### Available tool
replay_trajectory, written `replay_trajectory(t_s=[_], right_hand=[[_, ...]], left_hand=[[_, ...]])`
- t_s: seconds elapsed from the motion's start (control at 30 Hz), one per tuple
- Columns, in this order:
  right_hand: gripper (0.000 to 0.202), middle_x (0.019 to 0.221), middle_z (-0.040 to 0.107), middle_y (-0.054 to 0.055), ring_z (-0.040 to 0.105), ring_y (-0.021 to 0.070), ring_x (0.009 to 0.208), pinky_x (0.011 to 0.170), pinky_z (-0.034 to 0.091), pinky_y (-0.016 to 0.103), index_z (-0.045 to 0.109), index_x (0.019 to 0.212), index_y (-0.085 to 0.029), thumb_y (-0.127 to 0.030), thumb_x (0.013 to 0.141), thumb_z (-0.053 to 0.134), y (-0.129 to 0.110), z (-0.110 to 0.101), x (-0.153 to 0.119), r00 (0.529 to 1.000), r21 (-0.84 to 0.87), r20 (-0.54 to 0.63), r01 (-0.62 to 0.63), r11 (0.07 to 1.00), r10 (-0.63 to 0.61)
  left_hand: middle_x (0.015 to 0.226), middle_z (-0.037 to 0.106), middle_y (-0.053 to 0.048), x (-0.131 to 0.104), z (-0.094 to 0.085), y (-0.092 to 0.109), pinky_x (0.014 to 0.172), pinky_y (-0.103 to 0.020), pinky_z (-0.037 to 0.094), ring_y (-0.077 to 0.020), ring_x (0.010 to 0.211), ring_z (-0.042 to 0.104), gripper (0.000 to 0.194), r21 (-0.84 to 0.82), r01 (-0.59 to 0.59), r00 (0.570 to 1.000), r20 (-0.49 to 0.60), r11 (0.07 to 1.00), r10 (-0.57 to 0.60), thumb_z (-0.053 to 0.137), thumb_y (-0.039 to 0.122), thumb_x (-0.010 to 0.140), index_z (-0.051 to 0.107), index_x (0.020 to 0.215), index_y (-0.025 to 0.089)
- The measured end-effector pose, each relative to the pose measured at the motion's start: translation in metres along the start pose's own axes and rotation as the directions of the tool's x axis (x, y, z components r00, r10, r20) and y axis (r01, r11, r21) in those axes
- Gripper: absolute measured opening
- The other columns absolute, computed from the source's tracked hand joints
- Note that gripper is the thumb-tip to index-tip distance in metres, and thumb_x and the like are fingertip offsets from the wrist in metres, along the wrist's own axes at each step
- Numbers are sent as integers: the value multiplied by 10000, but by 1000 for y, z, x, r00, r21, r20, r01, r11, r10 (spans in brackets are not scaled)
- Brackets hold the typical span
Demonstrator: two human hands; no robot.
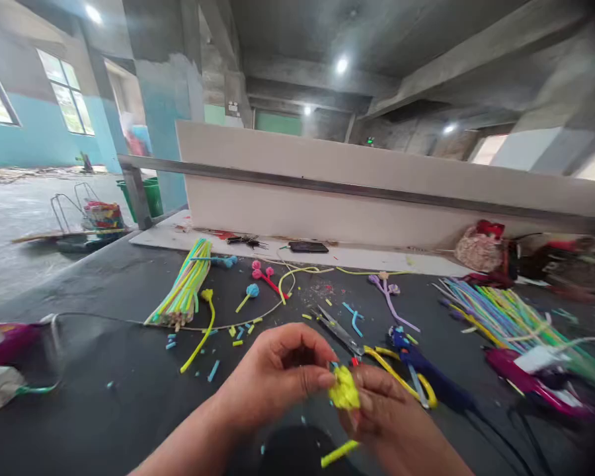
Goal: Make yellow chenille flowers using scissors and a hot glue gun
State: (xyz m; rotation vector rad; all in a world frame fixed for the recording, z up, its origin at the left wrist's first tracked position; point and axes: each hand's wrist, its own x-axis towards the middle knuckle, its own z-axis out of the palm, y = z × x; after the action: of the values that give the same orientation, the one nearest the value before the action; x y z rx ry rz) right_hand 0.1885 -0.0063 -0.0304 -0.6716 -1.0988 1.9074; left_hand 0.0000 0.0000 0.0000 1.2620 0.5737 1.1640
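My left hand [277,373] and my right hand [391,413] meet at the front of the black table. Between their fingertips is a small yellow fuzzy ball [344,389], apparently of wound chenille stem. My left thumb and forefinger pinch its left side; the right fingers close on its other side. A yellow stem [340,453] sticks out below my right hand, and I cannot see whether it joins the ball. Just beyond the hands lie scissors [341,334] with yellow handles. A dark blue tool with a cord [439,380], perhaps a glue gun, rests beside them.
A bundle of pale chenille stems [186,284] lies left, another bundle [500,311] right. Finished-looking pieces include a blue-topped stem [252,291] and a purple one [389,301]. Cut bits are scattered about. A phone [308,247] lies by the white partition [327,211]. A magenta object [535,387] sits right.
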Motion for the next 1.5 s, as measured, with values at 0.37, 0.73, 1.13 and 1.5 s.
replay_trajectory(t_s=[0.37, 0.73, 1.13, 1.5], right_hand=[[184, 563, 546, -1, 426, 80, 536, 517, 297, 210, 708, 668, -162, -341, 684, 747, 1, -3, 1, 999, -92, 16, 46, 995, -45], [171, 548, 548, 0, 429, 85, 531, 513, 293, 219, 704, 630, -166, -320, 696, 735, 3, -5, 4, 996, -58, 35, 86, 995, -84], [97, 555, 597, -5, 518, 83, 551, 557, 363, 203, 722, 695, -179, -273, 716, 728, 10, -3, 8, 985, 67, 167, 36, 997, -47], [153, 631, 623, 29, 552, 135, 654, 659, 400, 268, 730, 663, -167, -313, 708, 727, 10, -3, 8, 979, -14, 196, 63, 998, -59]], left_hand=[[575, 587, 1, -2, -5, -2, 525, -199, 421, -71, 504, 525, 253, -4, 246, 965, 91, 969, -245, 725, 330, 670, 629, 743, 107], [651, 609, -16, -2, -7, 2, 579, -216, 441, -82, 564, 546, 263, -44, 157, 984, 91, 987, -153, 695, 355, 711, 635, 803, 116], [627, 612, -6, -1, -4, 1, 556, -192, 437, -68, 541, 545, 241, -79, 245, 964, 124, 966, -235, 755, 298, 644, 632, 730, 110], [537, 576, -8, 0, -2, -3, 500, -208, 443, -75, 461, 520, 361, -125, 298, 946, 169, 946, -276, 764, 420, 597, 612, 643, 96]])
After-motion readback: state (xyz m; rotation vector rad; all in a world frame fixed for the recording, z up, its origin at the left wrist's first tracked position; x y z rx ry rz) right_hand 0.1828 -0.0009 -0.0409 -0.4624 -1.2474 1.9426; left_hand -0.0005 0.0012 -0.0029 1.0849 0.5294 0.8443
